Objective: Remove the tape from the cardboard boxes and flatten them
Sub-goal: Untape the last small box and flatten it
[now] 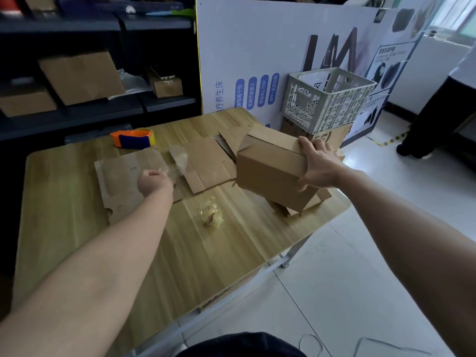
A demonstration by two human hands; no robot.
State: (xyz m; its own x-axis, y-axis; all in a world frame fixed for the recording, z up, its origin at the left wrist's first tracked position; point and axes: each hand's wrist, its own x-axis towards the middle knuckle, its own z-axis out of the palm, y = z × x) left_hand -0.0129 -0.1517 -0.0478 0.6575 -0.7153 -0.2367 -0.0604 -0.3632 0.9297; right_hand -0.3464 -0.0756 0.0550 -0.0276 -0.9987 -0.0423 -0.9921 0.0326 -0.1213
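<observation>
Head view: wooden bench [231, 248] carries flattened cardboard sheets [206, 163] at its middle and far side; a brown box [270, 171] sits tilted by the bench's right edge, lower flaps hanging open. Right hand [319, 166] grips the box's right end, fingers [306, 143] over the top edge, thumb beneath. Left hand [153, 182], fingers curled, holds a clear tape strip [180, 161] above the flat sheets; crumpled tape wad [210, 215] lies nearby on the bench.

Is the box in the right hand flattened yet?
Not flattened: the box has its full boxy shape, tilted, bottom flaps hanging open, right hand gripping its top edge.
</observation>
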